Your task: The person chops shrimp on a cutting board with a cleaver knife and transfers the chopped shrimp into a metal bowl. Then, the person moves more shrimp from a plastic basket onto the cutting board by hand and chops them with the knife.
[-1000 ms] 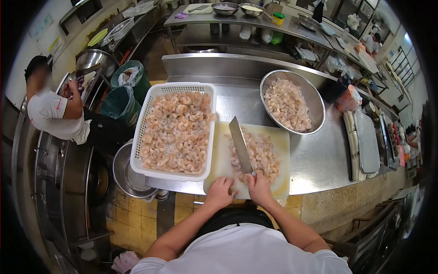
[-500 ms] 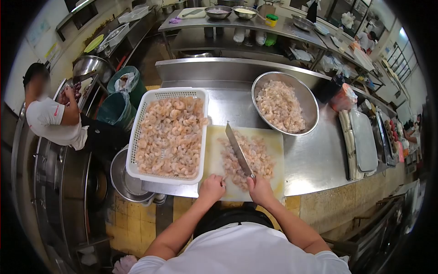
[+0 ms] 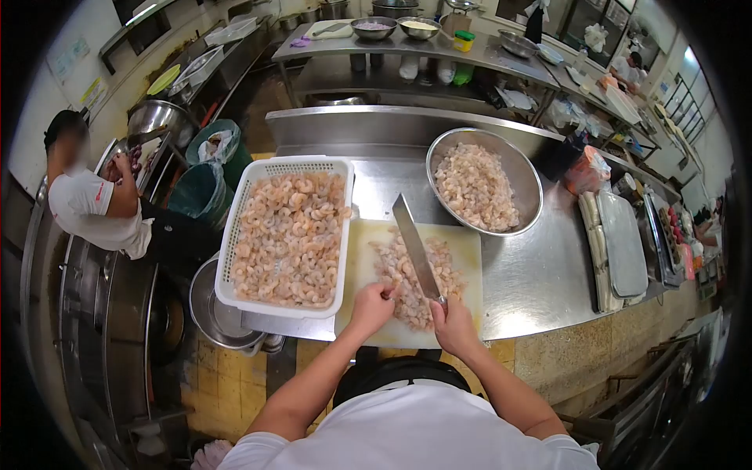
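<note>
My right hand (image 3: 457,327) is closed around the handle of a large kitchen knife (image 3: 417,247). Its broad blade slants up and to the left over a pile of chopped shrimp (image 3: 413,309) on a white cutting board (image 3: 360,258). At the pile's left edge, my left hand (image 3: 373,309) is curled closed; whatever its fingers hold, if anything, is hidden. Left of the board, a white perforated basket (image 3: 339,235) holds whole peeled shrimp (image 3: 286,235). A steel bowl (image 3: 536,196) beyond the board's right corner contains chopped shrimp (image 3: 478,188).
The steel table (image 3: 525,274) has a raised back ledge (image 3: 407,121). Trays (image 3: 621,243) stand at its right end. On the left are green bins (image 3: 200,192), a steel pot (image 3: 223,313) below the basket, and a person (image 3: 98,188) handling reddish items. Another counter (image 3: 337,49) stands behind.
My left hand has moved up and slightly right, closer to the chopped shrimp. The knife has shifted a little, its tip farther from me. The view has moved slightly.
</note>
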A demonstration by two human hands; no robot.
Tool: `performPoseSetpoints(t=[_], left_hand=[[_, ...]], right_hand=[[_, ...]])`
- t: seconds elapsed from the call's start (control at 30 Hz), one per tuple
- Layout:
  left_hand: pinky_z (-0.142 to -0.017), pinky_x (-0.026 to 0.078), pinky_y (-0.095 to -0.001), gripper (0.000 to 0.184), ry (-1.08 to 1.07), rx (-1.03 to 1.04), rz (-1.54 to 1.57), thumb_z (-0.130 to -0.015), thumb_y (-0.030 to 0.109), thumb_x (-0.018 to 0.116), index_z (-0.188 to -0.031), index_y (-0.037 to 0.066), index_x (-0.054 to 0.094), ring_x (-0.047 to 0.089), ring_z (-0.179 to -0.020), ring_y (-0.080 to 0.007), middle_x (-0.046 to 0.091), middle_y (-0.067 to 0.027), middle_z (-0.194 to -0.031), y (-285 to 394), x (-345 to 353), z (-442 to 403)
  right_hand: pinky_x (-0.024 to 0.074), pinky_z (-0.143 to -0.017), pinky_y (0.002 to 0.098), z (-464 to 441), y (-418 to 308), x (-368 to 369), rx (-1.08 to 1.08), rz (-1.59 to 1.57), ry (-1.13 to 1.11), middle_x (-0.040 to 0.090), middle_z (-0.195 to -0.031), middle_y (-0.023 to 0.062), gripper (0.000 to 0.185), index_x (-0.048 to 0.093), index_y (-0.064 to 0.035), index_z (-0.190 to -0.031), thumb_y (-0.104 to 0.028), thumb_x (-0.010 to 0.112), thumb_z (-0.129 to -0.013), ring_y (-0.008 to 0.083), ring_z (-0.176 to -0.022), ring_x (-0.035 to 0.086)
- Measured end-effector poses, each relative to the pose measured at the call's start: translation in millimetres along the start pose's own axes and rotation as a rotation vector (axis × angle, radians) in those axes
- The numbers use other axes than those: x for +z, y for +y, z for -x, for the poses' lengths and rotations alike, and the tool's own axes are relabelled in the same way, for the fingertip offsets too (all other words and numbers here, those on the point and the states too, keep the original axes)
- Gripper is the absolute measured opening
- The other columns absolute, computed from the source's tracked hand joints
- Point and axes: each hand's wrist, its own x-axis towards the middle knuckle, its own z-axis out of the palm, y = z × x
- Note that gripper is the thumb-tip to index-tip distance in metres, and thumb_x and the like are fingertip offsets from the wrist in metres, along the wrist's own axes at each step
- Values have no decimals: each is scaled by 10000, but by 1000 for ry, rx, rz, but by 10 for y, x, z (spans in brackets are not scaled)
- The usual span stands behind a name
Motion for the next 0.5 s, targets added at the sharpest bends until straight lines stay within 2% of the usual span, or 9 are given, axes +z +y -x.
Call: performPoseSetpoints(t=[0.03, 0.13, 0.27, 0.37, 0.5], left_hand=[[-748, 579, -352, 207, 18, 48, -50, -917, 176, 776, -1002, -13, 780, 724, -767, -211, 771, -141, -867, -6, 45, -45], [-746, 579, -350, 239, 142, 33, 32, -906, 146, 798, -1068, -24, 752, 718, -779, -211, 761, -139, -903, -155, 163, -70], [-751, 583, -338, 281, 141, -80, 99, -889, 99, 817, -1127, -20, 727, 714, -817, -191, 754, -115, -945, -324, 148, 91], [-762, 585, -327, 261, 129, -165, 201, -886, 56, 798, -1123, -21, 717, 709, -839, -175, 752, -117, -971, -423, 169, 115], [-790, 581, -310, 246, 146, -159, 318, -893, -17, 741, -1135, -29, 697, 700, -855, -167, 744, -116, -992, -589, 194, 155]], right_hand=[[537, -691, 545, 5, -89, -60, -6, 1, 5, 703, -828, 286, 325, 614, 51, -980, -266, 659, -1035, 489, -799, 704], [522, -665, 524, 58, -228, -66, -89, -39, 44, 692, -801, 272, 310, 612, 54, -987, -248, 654, -1040, 465, -747, 693], [518, -660, 527, 42, -5, 335, -123, 32, 8, 686, -795, 281, 314, 606, 63, -983, -242, 651, -1041, 477, -730, 682], [537, -729, 584, -74, 298, 650, -82, 106, -28, 685, -827, 319, 303, 599, 58, -946, -226, 664, -1024, 526, -809, 687], [534, -744, 589, -7, -104, 405, -4, 68, -70, 687, -858, 334, 307, 599, 63, -983, -236, 657, -1027, 537, -839, 684]])
